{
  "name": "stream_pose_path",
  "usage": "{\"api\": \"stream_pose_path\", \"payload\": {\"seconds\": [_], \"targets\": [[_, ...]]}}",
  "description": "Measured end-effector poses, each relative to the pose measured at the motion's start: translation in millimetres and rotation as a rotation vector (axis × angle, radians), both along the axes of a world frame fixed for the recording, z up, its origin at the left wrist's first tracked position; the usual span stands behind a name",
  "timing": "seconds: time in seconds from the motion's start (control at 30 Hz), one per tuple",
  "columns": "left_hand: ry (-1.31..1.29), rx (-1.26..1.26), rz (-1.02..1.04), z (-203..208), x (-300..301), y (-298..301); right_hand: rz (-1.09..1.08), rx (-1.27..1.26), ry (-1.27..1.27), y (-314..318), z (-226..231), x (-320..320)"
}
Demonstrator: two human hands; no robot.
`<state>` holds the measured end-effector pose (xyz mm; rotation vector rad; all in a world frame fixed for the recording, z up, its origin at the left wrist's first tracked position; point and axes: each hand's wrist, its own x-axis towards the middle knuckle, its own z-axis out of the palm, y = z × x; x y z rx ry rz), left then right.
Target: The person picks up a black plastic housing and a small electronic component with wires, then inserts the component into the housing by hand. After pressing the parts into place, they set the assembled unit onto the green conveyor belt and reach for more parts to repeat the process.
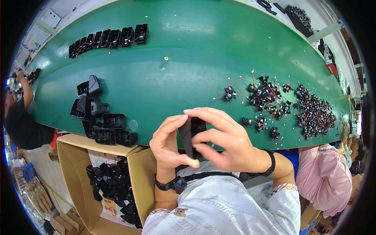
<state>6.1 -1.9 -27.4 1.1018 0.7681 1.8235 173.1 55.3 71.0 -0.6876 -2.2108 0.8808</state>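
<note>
A black plastic housing (185, 137), shaped like a small open box, is held up in front of my chest. My left hand (164, 143) grips it from the left, thumb below and fingers along the top. From the other side my right hand (231, 141) holds its upper edge, with other fingers bent at the open side. What lies inside the housing is mostly hidden by the right fingers. Left of my hands, several more black housings (113, 121) stand loosely grouped on the green table (156, 90).
A cardboard box (141, 170) with black housings inside stands at the near left. Small black parts with red wires (264, 94) lie heaped on the right. A row of housings (114, 38) with wires is at the far left. Co-workers (29, 121) sit at both sides.
</note>
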Motion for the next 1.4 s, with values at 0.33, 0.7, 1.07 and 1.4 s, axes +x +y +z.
{"api": "stream_pose_path", "payload": {"seconds": [0.33,0.7,1.07,1.4], "targets": [[0.235,-0.261,0.075,19,13,-1,0.230,-0.884,0.258,24,-24,23],[0.392,-0.374,0.434,24,-36,3,0.240,-0.940,0.315,86,-25,-11],[1.167,-0.667,0.947,24,-55,-4,-0.140,0.419,-0.509,249,-71,-144],[1.369,-0.734,0.700,18,-61,-12,-0.128,0.660,-0.415,226,-22,-97]]}}
